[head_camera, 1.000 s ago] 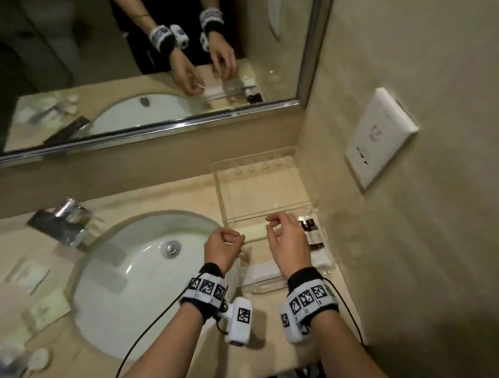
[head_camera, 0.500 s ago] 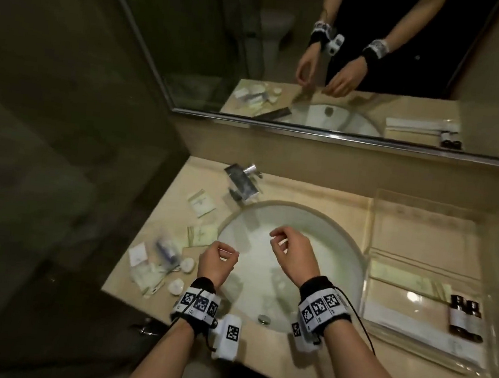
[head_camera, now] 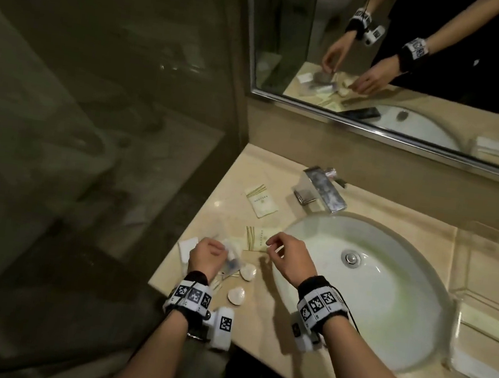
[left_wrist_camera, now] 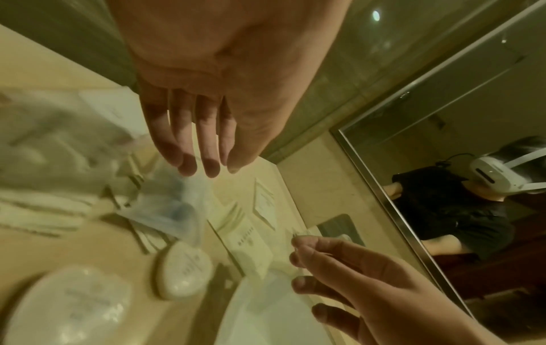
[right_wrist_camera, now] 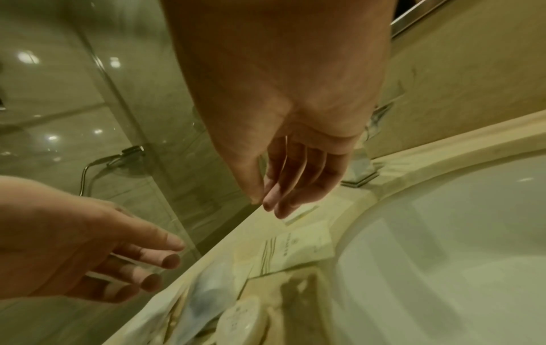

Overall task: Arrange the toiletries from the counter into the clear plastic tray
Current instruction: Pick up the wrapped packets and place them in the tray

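Loose toiletries lie on the counter left of the sink: two cream packets [head_camera: 261,202] [head_camera: 255,238], a white card [head_camera: 187,247], a clear bag with something blue inside [head_camera: 232,261] and two round white soaps [head_camera: 248,272] [head_camera: 236,296]. My left hand [head_camera: 219,252] hovers over the clear bag [left_wrist_camera: 174,205], fingers [left_wrist_camera: 203,161] straight and empty. My right hand [head_camera: 272,247] hangs over the nearer cream packet [right_wrist_camera: 295,247], its fingers [right_wrist_camera: 274,200] relaxed, holding nothing. The clear plastic tray [head_camera: 454,300] stands right of the sink with long packets in it.
The white basin [head_camera: 385,297] lies between the toiletries and the tray. A chrome faucet [head_camera: 324,189] stands behind it, under the mirror [head_camera: 411,67]. A glass shower wall [head_camera: 126,112] closes the counter's left end. The counter's front edge runs just below my wrists.
Both hands have moved left from the tray, across the basin, to the loose toiletries. The head view swung left with them, so the tray now sits at the right edge.
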A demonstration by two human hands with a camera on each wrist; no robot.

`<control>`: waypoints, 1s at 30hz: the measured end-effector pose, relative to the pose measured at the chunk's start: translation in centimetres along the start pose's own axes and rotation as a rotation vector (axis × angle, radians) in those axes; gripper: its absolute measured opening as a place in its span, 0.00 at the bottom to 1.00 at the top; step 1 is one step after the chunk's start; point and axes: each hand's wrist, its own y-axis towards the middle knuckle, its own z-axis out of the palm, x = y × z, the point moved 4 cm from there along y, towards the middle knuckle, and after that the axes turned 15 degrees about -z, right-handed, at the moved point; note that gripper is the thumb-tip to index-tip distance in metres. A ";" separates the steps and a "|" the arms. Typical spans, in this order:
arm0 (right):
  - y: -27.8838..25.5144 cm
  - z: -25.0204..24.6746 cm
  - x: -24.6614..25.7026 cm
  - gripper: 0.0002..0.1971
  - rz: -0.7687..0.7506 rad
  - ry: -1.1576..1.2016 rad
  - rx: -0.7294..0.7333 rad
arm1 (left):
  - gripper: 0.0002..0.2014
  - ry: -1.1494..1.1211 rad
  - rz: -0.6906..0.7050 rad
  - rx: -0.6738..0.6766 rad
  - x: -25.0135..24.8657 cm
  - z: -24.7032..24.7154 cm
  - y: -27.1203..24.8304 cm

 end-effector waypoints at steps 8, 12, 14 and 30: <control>3.6 8.2 1.7 0.24 0.211 -0.151 0.259 | 0.20 0.090 -0.147 -0.136 3.5 -4.7 5.1; 4.7 10.1 2.3 0.32 0.210 -0.359 0.296 | 0.30 0.064 -0.200 -0.154 4.6 -5.4 5.8; 5.0 10.5 2.3 0.32 0.231 -0.363 0.295 | 0.32 0.054 -0.203 -0.162 4.6 -5.4 6.1; 6.6 6.5 2.0 0.18 0.306 0.122 0.154 | 0.13 -0.120 -0.189 -0.096 1.2 -5.5 6.7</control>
